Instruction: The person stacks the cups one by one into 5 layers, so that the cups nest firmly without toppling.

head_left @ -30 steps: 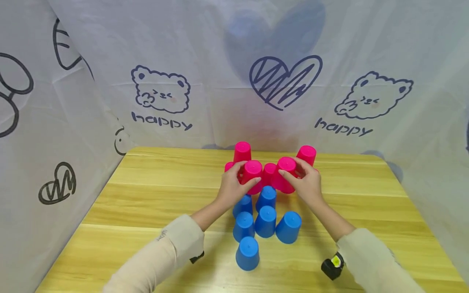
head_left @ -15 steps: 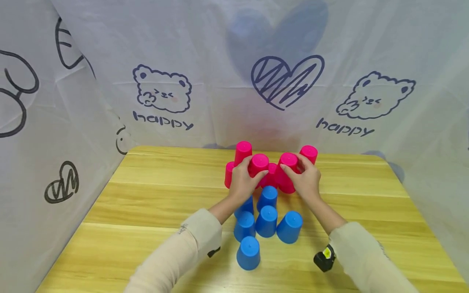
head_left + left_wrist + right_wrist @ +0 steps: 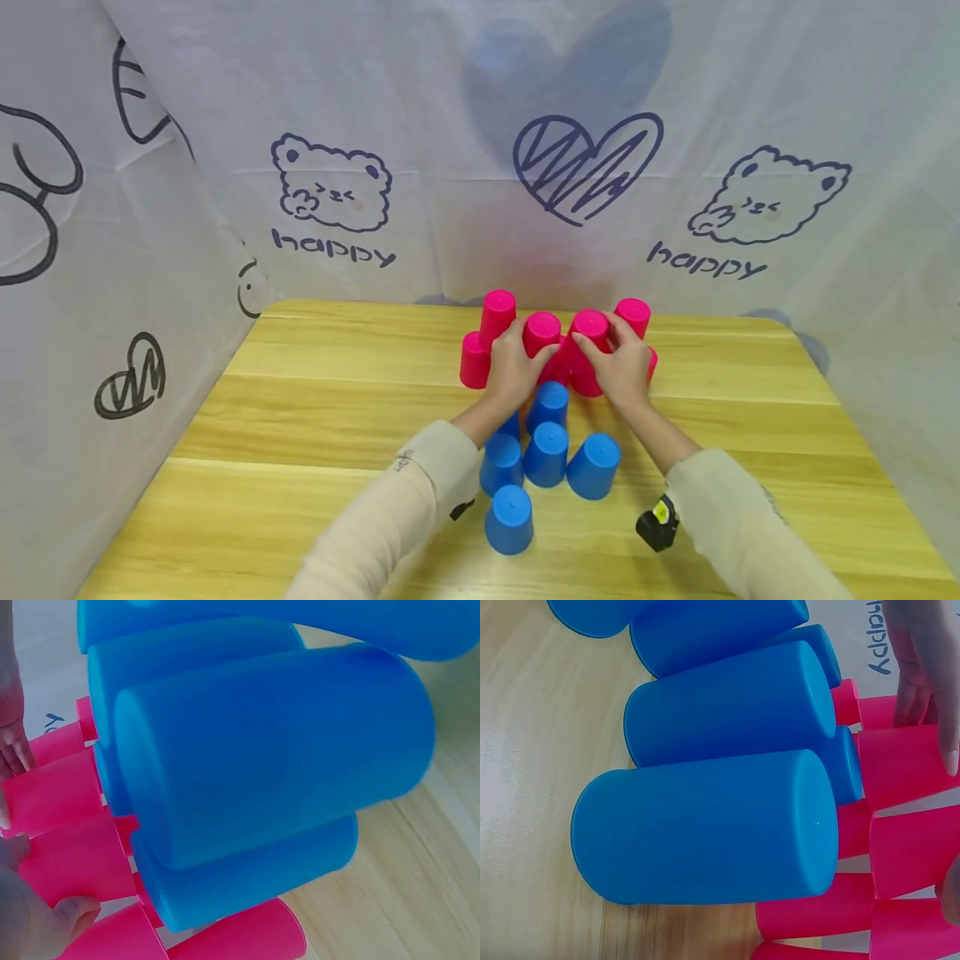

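Near the table's back edge, my left hand [image 3: 513, 371] grips an upside-down pink cup [image 3: 542, 333] between thumb and fingers. Right beside it, another pink cup [image 3: 589, 333] is held by my right hand [image 3: 624, 367]. Both held cups sit level with the upper row, over a lower row of pink cups [image 3: 474, 362]. In that upper row, one pink cup [image 3: 498, 312] stands at the left and a second pink cup [image 3: 632, 315] at the right. The left wrist view shows my left thumb [image 3: 75, 911] on its cup.
Several blue cups stand upside down in front of the pink ones, the nearest blue cup [image 3: 509, 521] towards me and another blue cup [image 3: 594, 467] to the right. The wooden table [image 3: 300, 417] meets a printed white cloth [image 3: 450, 208] behind.
My left hand has moved right and slightly back with its pink cup, closing the gap to the right hand's cup. The right hand's cup has shifted slightly back; the blue cups stay put.
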A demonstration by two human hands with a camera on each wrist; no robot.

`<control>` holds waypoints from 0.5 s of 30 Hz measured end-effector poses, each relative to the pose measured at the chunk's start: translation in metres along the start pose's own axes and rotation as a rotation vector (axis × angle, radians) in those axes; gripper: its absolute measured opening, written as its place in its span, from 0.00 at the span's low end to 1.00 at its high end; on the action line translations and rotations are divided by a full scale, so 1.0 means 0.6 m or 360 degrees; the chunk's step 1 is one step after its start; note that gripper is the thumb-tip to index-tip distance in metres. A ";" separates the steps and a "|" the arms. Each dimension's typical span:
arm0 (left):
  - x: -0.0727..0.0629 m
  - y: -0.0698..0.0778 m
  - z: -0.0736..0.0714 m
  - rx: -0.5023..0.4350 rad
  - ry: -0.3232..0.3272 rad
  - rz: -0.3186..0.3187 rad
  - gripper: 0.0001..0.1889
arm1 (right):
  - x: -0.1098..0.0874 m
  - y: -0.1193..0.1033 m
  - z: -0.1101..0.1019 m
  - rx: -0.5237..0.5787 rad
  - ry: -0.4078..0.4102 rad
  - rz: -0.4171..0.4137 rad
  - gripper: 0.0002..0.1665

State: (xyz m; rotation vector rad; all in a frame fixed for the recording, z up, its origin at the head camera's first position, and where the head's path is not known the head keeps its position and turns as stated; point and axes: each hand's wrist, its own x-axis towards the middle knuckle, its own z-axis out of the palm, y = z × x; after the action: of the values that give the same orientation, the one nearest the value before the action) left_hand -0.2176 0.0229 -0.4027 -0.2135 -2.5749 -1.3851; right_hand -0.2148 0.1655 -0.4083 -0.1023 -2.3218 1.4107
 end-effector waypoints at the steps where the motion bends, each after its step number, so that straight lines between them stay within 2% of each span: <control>1: 0.001 0.001 0.001 -0.0003 -0.0009 -0.0015 0.27 | 0.000 0.000 0.001 -0.0014 -0.0005 0.0000 0.32; 5: 0.006 0.005 0.004 -0.0017 -0.0033 -0.0052 0.27 | -0.001 0.000 0.005 -0.0030 -0.0017 -0.0006 0.33; 11: 0.015 0.007 0.007 0.0004 -0.0035 -0.0045 0.27 | 0.001 -0.002 0.010 -0.0046 0.0009 -0.0042 0.33; 15: 0.021 0.008 0.007 0.0116 -0.0039 -0.0029 0.29 | 0.004 -0.005 0.010 -0.0061 0.0025 -0.0053 0.33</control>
State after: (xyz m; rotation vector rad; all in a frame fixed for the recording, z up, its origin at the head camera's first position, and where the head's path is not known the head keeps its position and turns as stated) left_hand -0.2294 0.0291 -0.3980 -0.1970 -2.6480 -1.3001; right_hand -0.2188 0.1595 -0.4076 -0.0849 -2.3275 1.3451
